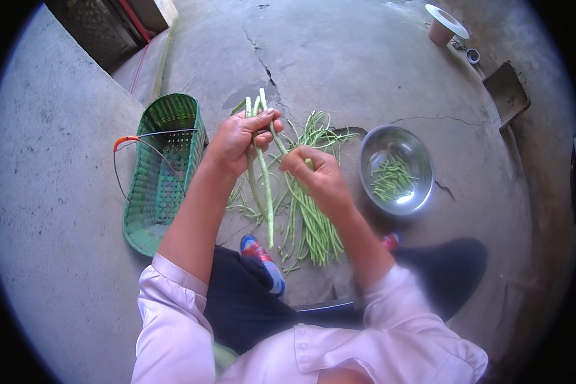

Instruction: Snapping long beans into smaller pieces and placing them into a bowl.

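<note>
Several long green beans (267,199) are held in my left hand (242,137), their pale ends standing up past the fingers and their lengths hanging below. My right hand (319,170) grips the lower part of one bean (277,137) that runs across from the left hand, with short green pieces partly hidden in its curled fingers. Beneath both hands a loose heap of long beans (312,225) lies on the concrete floor. To the right of the heap is a metal basin (425,192) with short cut bean pieces (393,177) inside.
A green woven basket (144,206) with an orange-gripped wire handle (125,141) stands left of my arm. My shoe (264,264) is close to the heap. Farther off at the right are a dustpan (509,93) and a pinkish pot with a white rim (441,31). Cracks run through the floor.
</note>
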`<state>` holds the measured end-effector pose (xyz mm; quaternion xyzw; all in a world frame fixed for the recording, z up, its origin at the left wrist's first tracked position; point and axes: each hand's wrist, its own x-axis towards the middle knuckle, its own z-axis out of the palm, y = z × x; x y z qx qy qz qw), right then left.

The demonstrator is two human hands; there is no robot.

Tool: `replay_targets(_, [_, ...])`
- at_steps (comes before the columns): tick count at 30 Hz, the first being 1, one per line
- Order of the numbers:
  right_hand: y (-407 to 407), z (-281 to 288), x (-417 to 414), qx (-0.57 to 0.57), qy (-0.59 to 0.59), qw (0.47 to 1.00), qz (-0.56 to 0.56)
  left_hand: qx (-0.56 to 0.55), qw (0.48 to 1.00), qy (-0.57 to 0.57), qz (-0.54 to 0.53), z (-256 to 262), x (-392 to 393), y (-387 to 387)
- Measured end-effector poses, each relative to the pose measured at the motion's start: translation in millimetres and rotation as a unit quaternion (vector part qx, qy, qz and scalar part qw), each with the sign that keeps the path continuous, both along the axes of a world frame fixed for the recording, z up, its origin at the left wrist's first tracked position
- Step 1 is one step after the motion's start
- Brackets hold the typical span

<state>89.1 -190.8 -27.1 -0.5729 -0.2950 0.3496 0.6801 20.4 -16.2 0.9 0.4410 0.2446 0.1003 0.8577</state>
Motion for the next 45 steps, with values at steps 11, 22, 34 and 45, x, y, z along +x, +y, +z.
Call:
replay_targets(11, [-11,28,-9,0.233,-0.225,0.939,0.118,-0.121,0.992,-0.012,0.043,-19,-2,33])
replay_targets(22, [1,-8,7,0.020,0.165,0.985,0.055,0.018,1.000,0.005,-0.007,-1,4,-8])
replay_targets(34, [-7,16,-8,0.238,-0.244,0.940,0.008,-0.042,0.998,0.011,0.047,-14,-2,23])
replay_targets(45, [4,-12,8,0.051,0.224,0.971,0.063,0.014,1.000,0.010,-0.007,2,4,-19])
